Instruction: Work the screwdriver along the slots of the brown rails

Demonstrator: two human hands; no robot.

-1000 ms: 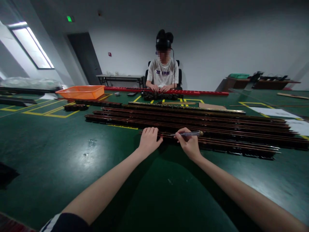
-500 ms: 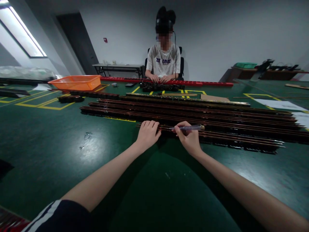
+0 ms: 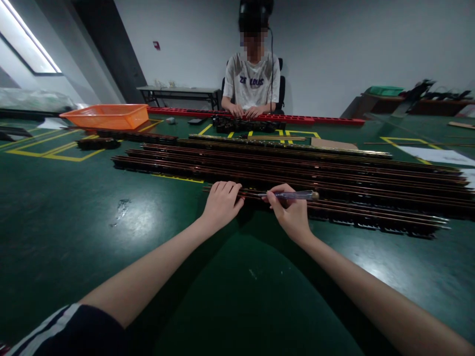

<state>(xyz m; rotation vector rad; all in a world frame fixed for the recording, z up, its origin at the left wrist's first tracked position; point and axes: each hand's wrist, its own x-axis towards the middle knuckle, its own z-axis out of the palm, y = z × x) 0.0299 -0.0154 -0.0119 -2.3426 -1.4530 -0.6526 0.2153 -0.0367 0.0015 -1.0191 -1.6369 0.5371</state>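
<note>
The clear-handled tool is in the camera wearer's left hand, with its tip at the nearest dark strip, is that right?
Not quite: the head view shows the clear-handled tool in the right hand, with its tip at the nearest dark strip.

Dim room, cool light. Rear wall (image 3: pixel 334 64) plain pale grey, darker up top. Bright window (image 3: pixel 22 42) upper left, dark frame. Dark door (image 3: pixel 111 52) right of it, leaning in this view; small red box (image 3: pixel 156 45) on the wall beside it. Slim table (image 3: pixel 181 91) with dark legs near the rear wall. Brown desk (image 3: pixel 419 106) far right, green tray (image 3: pixel 386 91) on top. Black chair (image 3: pixel 282 91) across the bench (image 3: pixel 92 252). Bench top glossy green, yellow markings (image 3: pixel 61 158), glare patches left and right.
</note>
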